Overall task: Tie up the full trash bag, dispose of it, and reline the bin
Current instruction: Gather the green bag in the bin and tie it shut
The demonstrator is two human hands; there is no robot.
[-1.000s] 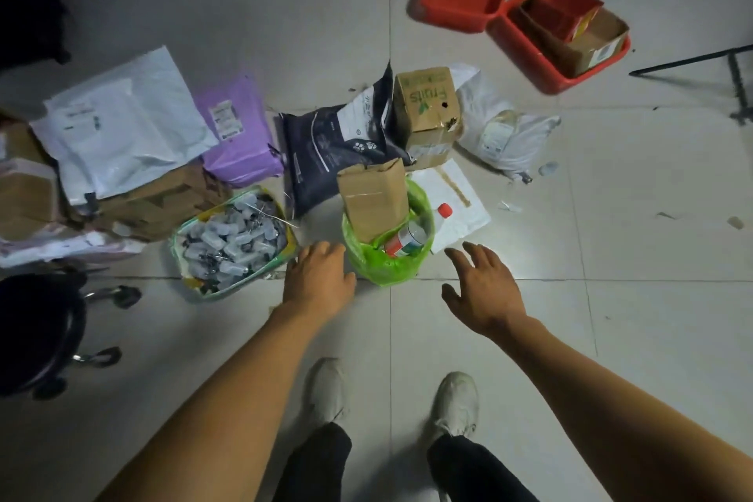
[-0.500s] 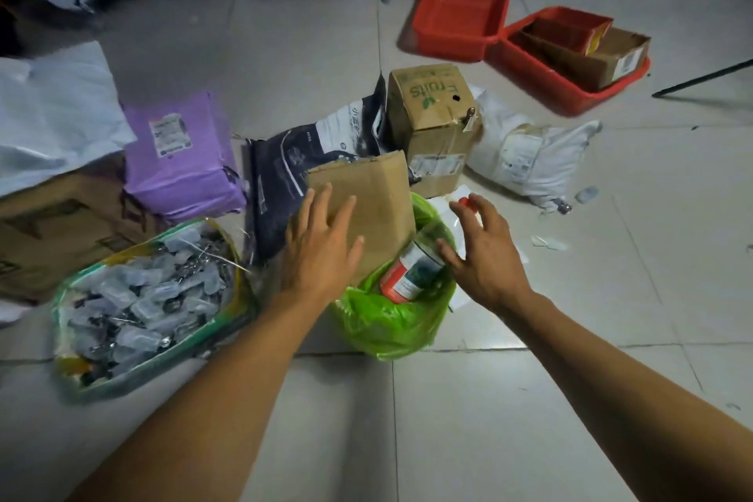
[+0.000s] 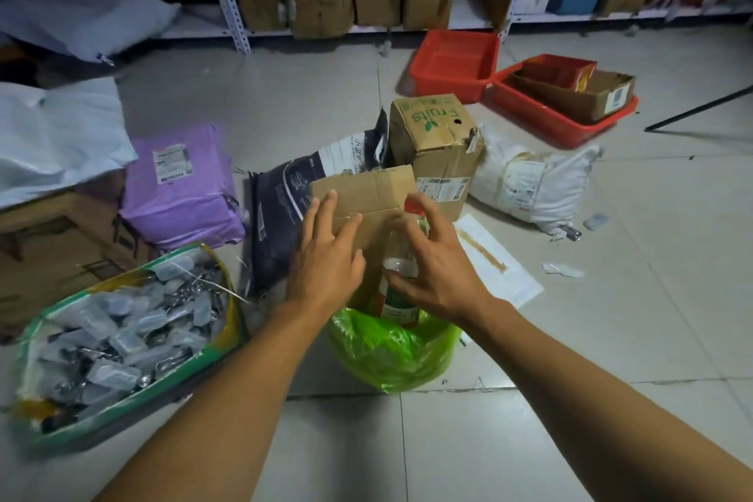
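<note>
Trash bag: green, on the floor, mouth open and untied, stuffed past the rim.
Cardboard piece: upright in the bag, well above its rim.
Bottle: clear, red cap, standing in the bag just right of the cardboard.
Left hand: fingers spread, palm flat against the cardboard's near face, gripping nothing.
Right hand: fingers apart and curled around the bottle's upper part, thumb on its near side; not clamped shut.
Open sack: green-edged, full of small clear packets, left of the bag.
Purple parcel: beyond the sack.
Fruits box: behind the bag.
Red trays: farther back, near the shelving.
</note>
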